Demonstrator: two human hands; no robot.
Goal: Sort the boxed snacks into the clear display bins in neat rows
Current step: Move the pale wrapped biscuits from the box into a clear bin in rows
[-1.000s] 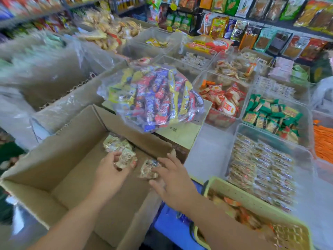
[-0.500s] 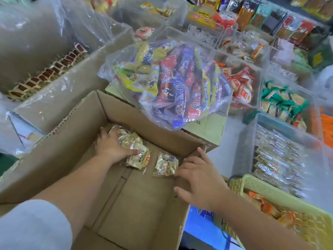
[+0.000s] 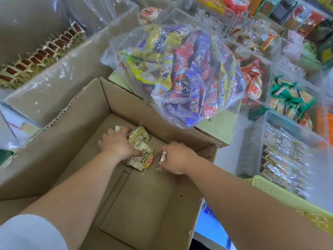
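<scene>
Both my hands are down inside an open cardboard box (image 3: 75, 112). My left hand (image 3: 117, 143) is closed over a small pile of pale yellow snack packets (image 3: 142, 156) at the far end of the box floor. My right hand (image 3: 177, 157) grips one more such packet (image 3: 163, 156) just right of that pile. A clear display bin (image 3: 270, 123) at the right holds rows of the same kind of packets.
A clear bag of colourful snack sticks (image 3: 182, 73) lies on a carton beyond the box. Clear bins with red and green snacks (image 3: 286, 98) stand at the right, a pale green basket (image 3: 281, 195) at the lower right, and a lined carton of packets (image 3: 36, 56) on the left.
My right hand has moved into the box and closed on the loose packet. My left hand has kept its grip on the pile. The camera has tilted further down.
</scene>
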